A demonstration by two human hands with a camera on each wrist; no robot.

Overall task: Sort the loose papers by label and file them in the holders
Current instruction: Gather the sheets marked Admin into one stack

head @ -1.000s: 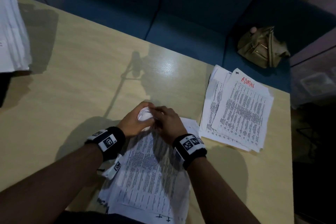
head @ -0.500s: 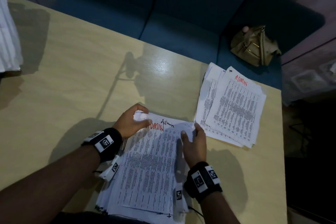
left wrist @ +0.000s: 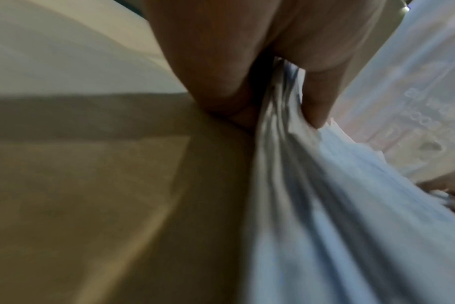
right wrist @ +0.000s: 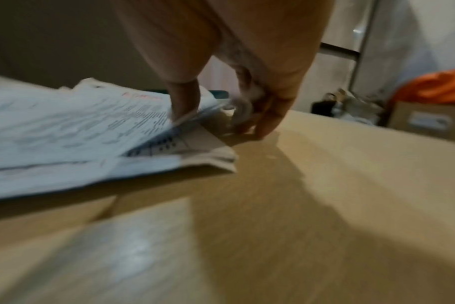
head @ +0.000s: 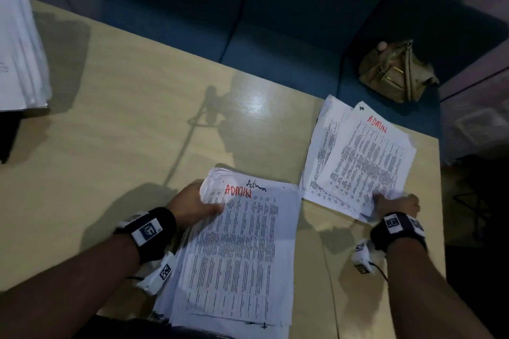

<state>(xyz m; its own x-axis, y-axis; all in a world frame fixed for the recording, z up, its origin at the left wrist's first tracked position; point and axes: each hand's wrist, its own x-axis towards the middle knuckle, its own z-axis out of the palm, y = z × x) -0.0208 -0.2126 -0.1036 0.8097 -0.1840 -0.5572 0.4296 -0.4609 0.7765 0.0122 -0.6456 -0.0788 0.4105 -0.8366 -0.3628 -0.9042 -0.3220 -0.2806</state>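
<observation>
A thick stack of printed papers (head: pixel 242 256) lies at the table's near edge, its top sheet marked ADMIN in red. My left hand (head: pixel 198 205) grips the stack's far left corner; in the left wrist view my thumb and fingers (left wrist: pixel 317 115) pinch the sheets (left wrist: pixel 338 205). A thinner pile (head: pixel 363 157), also headed ADMIN, lies to the right. My right hand (head: pixel 396 202) is at its near right corner. In the right wrist view the thumb (right wrist: pixel 183 102) presses on the top sheets (right wrist: pixel 65 133), the fingers curl under the lifted corner.
The wooden table (head: pixel 110 146) ends just right of the right pile. A tall white bundle of papers (head: pixel 19 49) stands at the far left. Behind the table is a blue sofa (head: pixel 275 22) with a tan handbag (head: pixel 394 71).
My right hand left the near stack's right edge and moved right to the corner of the other ADMIN pile. My left hand kept its hold on the near stack.
</observation>
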